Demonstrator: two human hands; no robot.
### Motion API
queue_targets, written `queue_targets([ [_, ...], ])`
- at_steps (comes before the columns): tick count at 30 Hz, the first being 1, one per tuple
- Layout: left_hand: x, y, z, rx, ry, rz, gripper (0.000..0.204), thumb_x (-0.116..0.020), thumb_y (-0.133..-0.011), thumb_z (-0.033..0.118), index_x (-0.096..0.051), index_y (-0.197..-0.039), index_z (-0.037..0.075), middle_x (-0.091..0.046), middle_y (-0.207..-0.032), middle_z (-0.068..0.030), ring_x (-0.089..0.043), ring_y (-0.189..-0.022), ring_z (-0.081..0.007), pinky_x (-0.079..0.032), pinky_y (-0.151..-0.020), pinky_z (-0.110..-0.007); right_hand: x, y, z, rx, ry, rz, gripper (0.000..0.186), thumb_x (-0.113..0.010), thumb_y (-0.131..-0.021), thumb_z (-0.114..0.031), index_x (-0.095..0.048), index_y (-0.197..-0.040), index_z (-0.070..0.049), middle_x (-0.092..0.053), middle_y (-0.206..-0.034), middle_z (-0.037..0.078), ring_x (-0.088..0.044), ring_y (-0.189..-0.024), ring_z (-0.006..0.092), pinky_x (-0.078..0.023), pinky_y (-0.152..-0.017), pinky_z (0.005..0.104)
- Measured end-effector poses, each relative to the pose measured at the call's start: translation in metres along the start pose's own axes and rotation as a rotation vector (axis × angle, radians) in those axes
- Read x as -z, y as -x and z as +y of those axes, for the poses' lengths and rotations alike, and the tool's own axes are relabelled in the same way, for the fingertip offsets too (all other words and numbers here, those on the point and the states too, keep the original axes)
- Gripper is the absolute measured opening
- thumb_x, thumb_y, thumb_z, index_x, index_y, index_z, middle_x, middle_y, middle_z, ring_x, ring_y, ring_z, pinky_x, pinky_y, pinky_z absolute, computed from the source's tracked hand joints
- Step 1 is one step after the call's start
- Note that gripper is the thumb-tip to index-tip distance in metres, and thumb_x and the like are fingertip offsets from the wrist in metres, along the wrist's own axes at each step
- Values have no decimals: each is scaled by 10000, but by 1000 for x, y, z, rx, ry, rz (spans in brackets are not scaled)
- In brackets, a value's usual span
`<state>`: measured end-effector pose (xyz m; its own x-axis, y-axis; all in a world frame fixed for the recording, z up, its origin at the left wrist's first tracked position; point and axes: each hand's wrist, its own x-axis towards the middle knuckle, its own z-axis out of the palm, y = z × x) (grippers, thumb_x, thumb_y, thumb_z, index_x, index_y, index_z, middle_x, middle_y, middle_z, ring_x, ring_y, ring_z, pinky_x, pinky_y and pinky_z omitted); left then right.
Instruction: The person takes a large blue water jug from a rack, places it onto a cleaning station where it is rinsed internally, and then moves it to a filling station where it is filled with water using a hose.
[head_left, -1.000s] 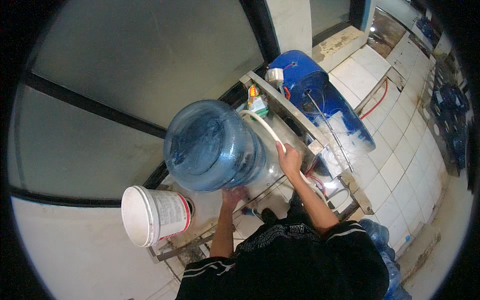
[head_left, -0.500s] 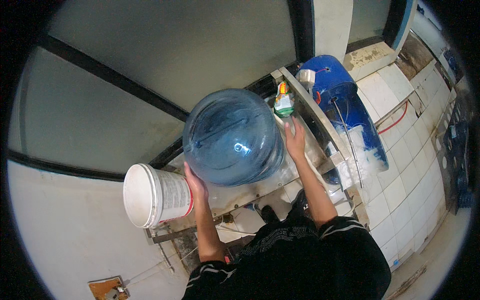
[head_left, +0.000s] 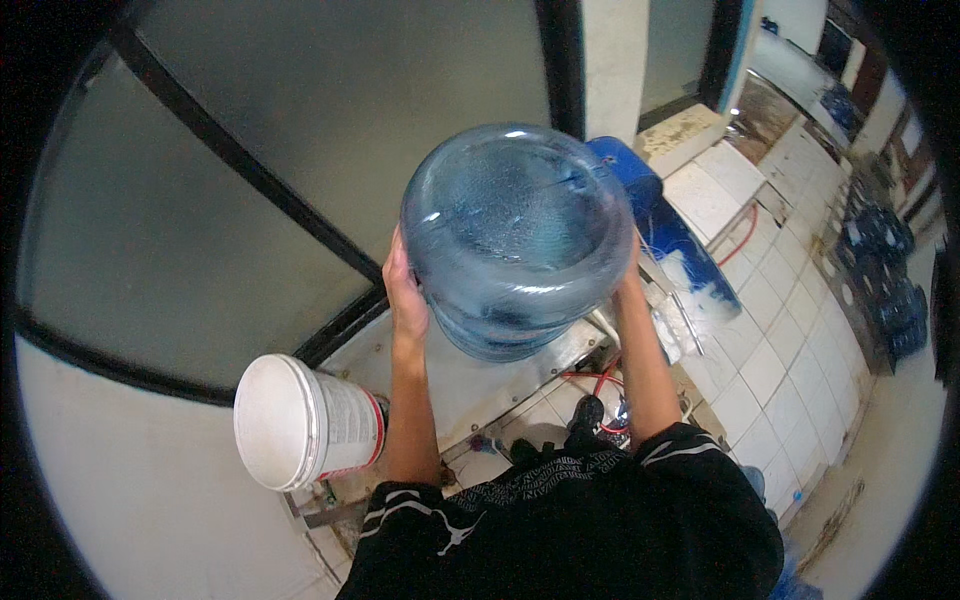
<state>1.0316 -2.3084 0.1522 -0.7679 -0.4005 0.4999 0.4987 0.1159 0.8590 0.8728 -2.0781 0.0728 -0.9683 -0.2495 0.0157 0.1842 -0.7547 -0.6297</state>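
A large clear blue water jug (head_left: 510,220) is held up bottom-end toward me, above the steel counter (head_left: 480,400). My left hand (head_left: 405,285) is pressed against the jug's left side, gripping it. My right hand (head_left: 628,270) grips the opposite side and is partly hidden behind the jug. A white bucket (head_left: 290,425) with a red band stands to the left of my left forearm. Part of a pale hose shows beside my right forearm.
A cut blue plastic drum (head_left: 625,160) lies to the right behind the jug, near red hoses. Frosted glass panels (head_left: 230,90) line the wall ahead. A tiled walkway (head_left: 790,370) runs along the right, with blue jugs (head_left: 895,310) stacked at its far side.
My right hand has let go of the white hose and taken hold of the jug. My left hand has moved up its side, and the jug is raised closer to the camera.
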Motion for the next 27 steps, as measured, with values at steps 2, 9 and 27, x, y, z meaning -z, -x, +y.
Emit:
queue_targets([
  [2, -29, -17, 35, -228, -184, -209, 724, -329, -933, 538, -394, -1344, -55, -409, -1379, -167, -358, -1296, -275, -212, -1093, -358, 4, 16, -39, 59, -46, -8, 522, -399, -966, -420, -500, -1261, -1, -540, -1220, 94, -520, -1089, 218, -359, -989, 310],
  [9, -134, -18, 119, -449, -256, -575, 946, -603, -770, 622, -382, -1320, -116, -373, -1344, -275, -384, -1263, -365, -299, -1052, -423, 42, 124, -129, 325, -31, 108, 520, -392, -970, -415, -497, -1264, 0, -538, -1225, 95, -519, -1091, 218, -357, -991, 310],
  [27, -412, 218, 134, -309, 148, -1211, 874, -593, -815, 535, -263, -1427, 5, -188, -1476, -264, -153, -1395, -344, -156, -1114, -405, 261, 490, -259, 901, -45, 840, 513, -374, -978, -403, -490, -1272, 2, -531, -1239, 96, -516, -1096, 217, -353, -996, 310],
])
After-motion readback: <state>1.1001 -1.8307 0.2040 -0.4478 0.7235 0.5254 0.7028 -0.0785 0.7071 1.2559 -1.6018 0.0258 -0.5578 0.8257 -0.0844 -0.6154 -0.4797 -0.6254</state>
